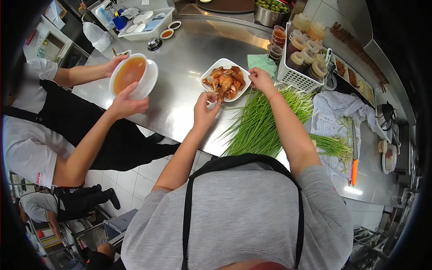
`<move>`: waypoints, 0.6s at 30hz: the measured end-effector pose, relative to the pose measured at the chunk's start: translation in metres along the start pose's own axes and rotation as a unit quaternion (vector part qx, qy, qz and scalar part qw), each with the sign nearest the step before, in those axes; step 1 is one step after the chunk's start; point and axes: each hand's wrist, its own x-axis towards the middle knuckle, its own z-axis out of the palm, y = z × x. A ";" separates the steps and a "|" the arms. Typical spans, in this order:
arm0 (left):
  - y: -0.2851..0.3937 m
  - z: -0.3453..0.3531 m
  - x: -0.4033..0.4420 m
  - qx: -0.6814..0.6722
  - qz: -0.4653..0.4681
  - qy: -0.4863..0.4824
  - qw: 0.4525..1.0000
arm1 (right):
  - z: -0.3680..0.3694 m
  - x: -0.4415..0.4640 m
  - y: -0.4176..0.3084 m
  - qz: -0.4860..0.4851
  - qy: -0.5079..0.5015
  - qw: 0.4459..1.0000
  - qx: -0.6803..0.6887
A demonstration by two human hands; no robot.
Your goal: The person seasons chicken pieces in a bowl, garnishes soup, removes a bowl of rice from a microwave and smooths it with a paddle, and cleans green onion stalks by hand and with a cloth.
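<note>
**Right hand on the plate's rim, left hand at the drumstick**

Thumb and fingertips of the right hand pinch the right corner of the white plate. The left hand has its thumb and fingers curled around the near end of the drumstick; from this height I cannot tell whether they press on it or only hover beside it.

The browned chicken sits in pieces, heaped in the middle of that plate, which rests on the steel counter. As far as the view shows, cutting and plating look done, and what seems left is minor: the drumstick pokes out toward the plate's near edge, so the arrangement may want settling.

Just beside the plate lies a large bunch of green onions, long and apparently uncut, with a green cloth beyond the right hand. Farther right stand a white basket of squeeze bottles, a towel and an orange-handled knife, untouched.

To the left, a co-worker's hands hold a bowl of brown broth on a saucer, well apart from the chicken.
</note>
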 end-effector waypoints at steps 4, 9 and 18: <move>0.004 0.006 0.003 0.012 0.005 0.012 1.000 | -0.001 0.001 0.002 -0.011 -0.005 1.000 -0.017; -0.003 0.012 0.010 0.047 0.035 0.024 0.998 | -0.002 -0.001 0.002 -0.013 -0.003 1.000 -0.018; -0.010 0.008 0.010 0.005 0.049 0.057 0.997 | -0.016 -0.013 0.001 0.002 0.004 0.998 0.067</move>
